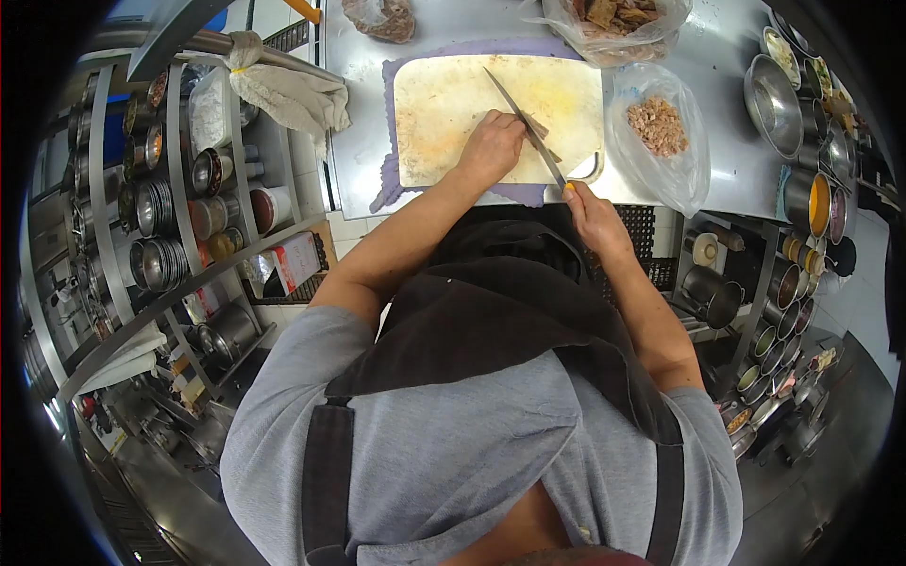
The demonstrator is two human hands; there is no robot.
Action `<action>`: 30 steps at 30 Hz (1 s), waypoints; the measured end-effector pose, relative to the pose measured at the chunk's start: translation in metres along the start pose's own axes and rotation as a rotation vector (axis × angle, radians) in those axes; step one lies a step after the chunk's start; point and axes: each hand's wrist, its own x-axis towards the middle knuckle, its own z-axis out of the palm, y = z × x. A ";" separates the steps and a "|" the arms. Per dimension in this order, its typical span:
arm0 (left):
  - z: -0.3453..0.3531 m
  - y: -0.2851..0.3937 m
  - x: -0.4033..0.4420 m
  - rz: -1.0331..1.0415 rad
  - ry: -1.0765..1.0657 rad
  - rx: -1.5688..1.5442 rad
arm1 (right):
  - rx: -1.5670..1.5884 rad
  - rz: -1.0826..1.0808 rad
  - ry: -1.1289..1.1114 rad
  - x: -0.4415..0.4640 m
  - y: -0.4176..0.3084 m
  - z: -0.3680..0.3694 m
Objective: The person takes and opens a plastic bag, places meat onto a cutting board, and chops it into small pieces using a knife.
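A long knife lies diagonally over the white cutting board, its tip pointing away to the upper left. My right hand is wrapped round its yellow handle near the board's lower right corner. On the board, my left hand is closed, its fingers curled beside the blade. Brownish strips of food show just right of my left fingers and the blade. Whatever those fingers press on is mostly hidden. Right of the board, an open plastic bag holds chopped brownish pieces.
Another bag of larger brown pieces stands behind the board, and a wrapped lump lies at back left. A purple cloth is under the board. Metal bowls line the right. A rag hangs on the left rail.
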 end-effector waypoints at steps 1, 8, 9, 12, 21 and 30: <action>0.001 0.000 0.000 -0.002 -0.002 -0.001 | -0.029 -0.010 0.001 0.001 0.000 -0.002; 0.005 0.000 -0.004 -0.024 0.024 0.046 | -0.150 -0.075 -0.040 0.011 0.004 -0.018; 0.005 0.000 -0.005 -0.027 0.028 0.046 | -0.151 -0.076 -0.045 0.012 0.005 -0.020; 0.007 0.001 -0.004 -0.016 0.098 0.017 | -0.164 -0.087 -0.070 0.018 0.006 -0.021; 0.005 0.004 0.000 -0.056 0.065 -0.003 | -0.119 -0.152 0.001 0.061 -0.010 0.002; -0.009 0.010 0.016 -0.174 -0.037 -0.035 | -0.025 -0.058 0.137 0.032 -0.003 -0.026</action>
